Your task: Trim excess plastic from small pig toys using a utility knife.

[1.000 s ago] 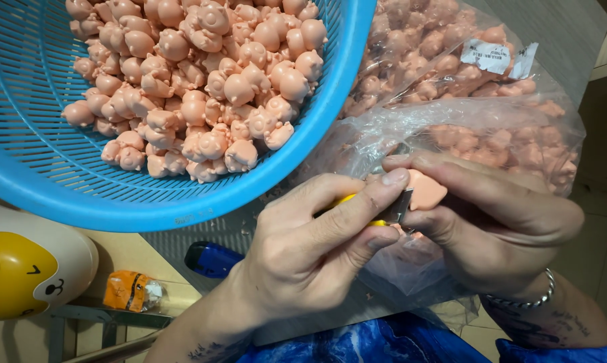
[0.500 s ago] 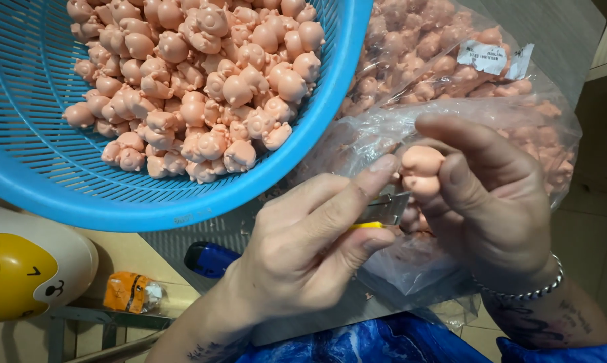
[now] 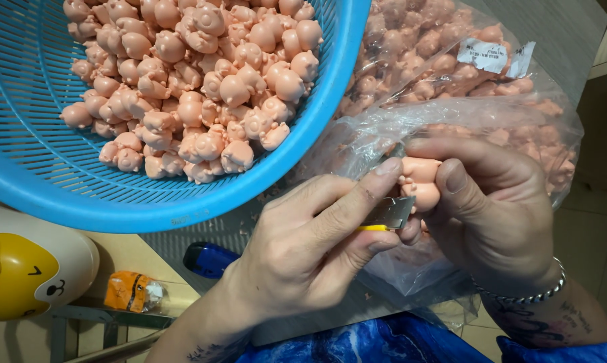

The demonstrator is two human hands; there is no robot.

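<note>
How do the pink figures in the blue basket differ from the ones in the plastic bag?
The figures in the blue basket lie loose in the open and show crisply; those in the clear plastic bag are wrapped in film and look hazy. The basket is a rigid slotted tub; the bag is soft, crinkled and carries a white label. Both hold the same small pink piglike figures, like the one in the right hand, with the blade held by the left hand against it.
</note>
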